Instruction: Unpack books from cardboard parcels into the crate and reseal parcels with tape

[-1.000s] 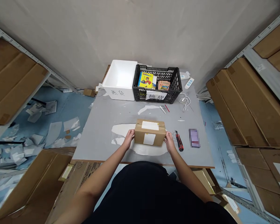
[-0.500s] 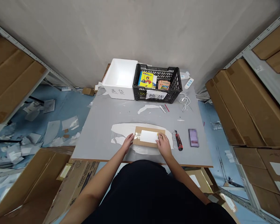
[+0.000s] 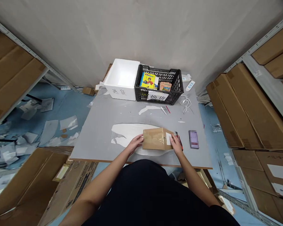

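Left hand: gripping the box's left end
Right hand: gripping its right end, touching a red utility knife
Box: taped brown cardboard box, white label showing, held on the grey surface
Beyond: black plastic crate

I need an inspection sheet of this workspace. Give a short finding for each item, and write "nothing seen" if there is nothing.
Surface: gray board table, marked with white residue patches.
Job's things: taped cardboard box with a white label, held between both hands.
Hands: left hand on the box's left side; right hand on its right end.
Clutter: utility knife by the right hand; blurred rectangular item; black plastic crate holding books; white foam box.
Cables: white cable loosely coiled near the crate.
Surroundings: cardboard cartons on metal shelves; paper scraps on the blue floor.
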Demonstrator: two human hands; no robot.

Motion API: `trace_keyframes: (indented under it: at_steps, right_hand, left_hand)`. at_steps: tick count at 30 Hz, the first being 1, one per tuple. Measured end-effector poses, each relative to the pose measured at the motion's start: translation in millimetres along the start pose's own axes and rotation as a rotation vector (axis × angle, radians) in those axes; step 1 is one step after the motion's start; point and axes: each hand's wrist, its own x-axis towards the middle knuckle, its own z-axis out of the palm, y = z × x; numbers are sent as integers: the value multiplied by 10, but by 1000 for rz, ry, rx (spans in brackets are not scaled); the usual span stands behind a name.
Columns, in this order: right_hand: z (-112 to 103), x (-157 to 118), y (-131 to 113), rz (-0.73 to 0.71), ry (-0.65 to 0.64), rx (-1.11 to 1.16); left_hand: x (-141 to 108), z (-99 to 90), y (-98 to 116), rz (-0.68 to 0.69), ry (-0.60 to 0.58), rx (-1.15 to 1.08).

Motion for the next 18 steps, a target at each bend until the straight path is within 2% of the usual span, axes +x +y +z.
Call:
trace_keyframes:
  at_steps: [2, 5, 6, 8, 10, 11, 14, 16, 18]
  right_hand:
    - [189, -19, -119, 31, -84, 195]
    - [519, -97, -400, 84, -240, 403]
    - [597, -129, -508, 73, -231, 415]
    - [667, -191, -734, -2, -80, 357]
    - [638, -252, -959, -153, 65, 226]
    - [601, -282, -1062, -249, 69, 146]
    - [485, -358, -1271, -501, -110, -105]
    - [428, -391, -1285, -556, -165, -227]
    - [375, -413, -1186, -506, -126, -288]
  left_hand:
    - [-53, 45, 78, 122, 96, 98]
    - [-122, -13, 185, 246, 282, 227]
    - [-145, -52, 214, 260, 321, 246]
    - [-190, -126, 256, 257, 353, 235]
    - [-227, -169, 275, 225, 331, 192]
    - [-240, -176, 276, 213, 316, 175]
    - [-247, -169, 252, 214, 312, 145]
    - [-232, -173, 219, 207, 305, 112]
    - [-210, -194, 168, 177, 293, 90]
